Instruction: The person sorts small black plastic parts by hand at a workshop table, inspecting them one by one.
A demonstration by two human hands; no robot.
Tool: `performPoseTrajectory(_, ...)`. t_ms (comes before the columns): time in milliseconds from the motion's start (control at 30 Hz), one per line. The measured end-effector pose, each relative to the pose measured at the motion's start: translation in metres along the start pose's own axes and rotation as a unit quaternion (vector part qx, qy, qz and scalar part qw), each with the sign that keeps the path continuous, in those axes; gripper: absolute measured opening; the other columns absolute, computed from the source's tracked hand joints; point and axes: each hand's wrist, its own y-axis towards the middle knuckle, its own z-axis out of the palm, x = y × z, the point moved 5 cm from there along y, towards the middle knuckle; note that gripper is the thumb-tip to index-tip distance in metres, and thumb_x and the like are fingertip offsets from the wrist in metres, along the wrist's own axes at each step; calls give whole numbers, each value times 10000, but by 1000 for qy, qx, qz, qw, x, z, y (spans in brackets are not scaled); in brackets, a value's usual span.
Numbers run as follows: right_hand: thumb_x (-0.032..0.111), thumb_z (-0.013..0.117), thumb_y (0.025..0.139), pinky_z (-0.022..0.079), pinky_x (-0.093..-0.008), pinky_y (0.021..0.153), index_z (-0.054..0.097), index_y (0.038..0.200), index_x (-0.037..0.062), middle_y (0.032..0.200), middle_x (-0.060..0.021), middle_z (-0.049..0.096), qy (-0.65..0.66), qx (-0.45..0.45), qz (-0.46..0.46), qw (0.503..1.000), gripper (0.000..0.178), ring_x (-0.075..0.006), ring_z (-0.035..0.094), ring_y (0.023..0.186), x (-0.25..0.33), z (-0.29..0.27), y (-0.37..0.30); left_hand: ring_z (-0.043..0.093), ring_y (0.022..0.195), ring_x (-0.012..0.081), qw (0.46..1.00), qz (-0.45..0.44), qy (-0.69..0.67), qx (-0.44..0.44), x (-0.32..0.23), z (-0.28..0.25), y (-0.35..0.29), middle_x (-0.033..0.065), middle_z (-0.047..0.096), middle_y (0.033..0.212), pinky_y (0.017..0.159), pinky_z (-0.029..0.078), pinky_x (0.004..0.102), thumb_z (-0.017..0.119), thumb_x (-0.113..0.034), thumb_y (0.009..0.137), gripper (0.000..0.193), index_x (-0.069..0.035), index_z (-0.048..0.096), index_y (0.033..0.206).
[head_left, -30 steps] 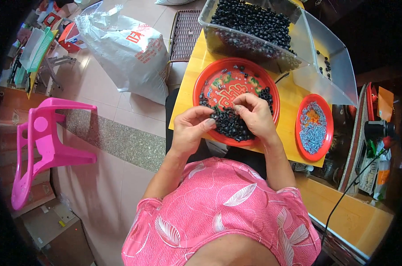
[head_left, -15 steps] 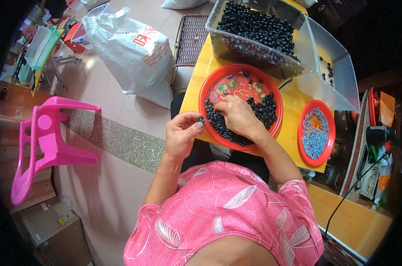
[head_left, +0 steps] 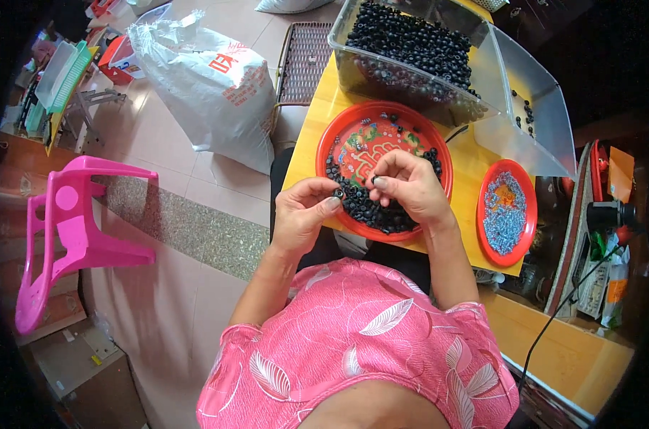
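My left hand [head_left: 303, 214] pinches a small black ring-like piece [head_left: 339, 193] between thumb and index finger, its round opening facing up. Close beside it, my right hand [head_left: 416, 191] is closed in a pinch on another small black piece [head_left: 374, 180]. Both hands are over the near side of a round red tray [head_left: 324, 146] with a coloured pattern. Many loose black pieces [head_left: 382, 216] lie inside it, heaped at the near side and partly hidden by my right hand. To the right, a smaller red plate [head_left: 532, 222] holds small silvery-blue pieces [head_left: 505, 229].
Behind the tray, a clear plastic bin [head_left: 360, 70] full of black pieces stands on the yellow table [head_left: 299, 154]. A second clear container [head_left: 546, 86] adjoins it. On the left are a white sack [head_left: 203, 93] and a pink plastic chair [head_left: 88, 214].
My right hand has lifted from the pieces in the tray and come toward my left hand, a black piece now in its fingertips. My left hand has shifted slightly right, still pinching its piece.
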Motion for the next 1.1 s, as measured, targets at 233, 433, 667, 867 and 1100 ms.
performPoseTrajectory(233,35,583,815,471,-190,535,565,915,-34,790,-87,599,130,-29,10,991,123,-111,578,644,-15,-10,-20,579,743,154,1000,-7,27,7,9,13,2,102,615,857,698,478,267,651,-4,744,227,38,579,955)
performPoseTrajectory(433,36,590,812,456,-180,515,559,900,-24,743,-65,583,126,-58,-11,990,111,-100,561,606,-14,-12,-26,578,768,134,998,-6,52,28,10,23,0,77,607,867,715,481,248,654,-5,750,228,39,577,960)
performPoseTrajectory(667,42,607,802,421,-175,516,564,864,4,709,-19,565,129,-62,3,990,84,-63,520,586,-7,5,-37,563,843,119,994,29,95,44,10,25,0,55,585,915,762,461,242,655,20,742,235,20,591,968)
performPoseTrajectory(867,42,606,800,410,-169,519,568,862,13,708,-10,563,79,-63,-14,995,78,-54,515,601,-4,16,-38,543,869,138,987,64,129,76,4,32,-2,81,553,946,774,454,252,656,30,728,237,38,590,956)
performPoseTrajectory(1100,44,615,789,405,-163,510,579,846,21,677,3,562,73,-52,11,996,72,-43,503,567,-8,17,-35,542,865,145,976,82,189,78,1,29,-2,84,551,940,772,452,252,649,30,730,225,42,591,947)
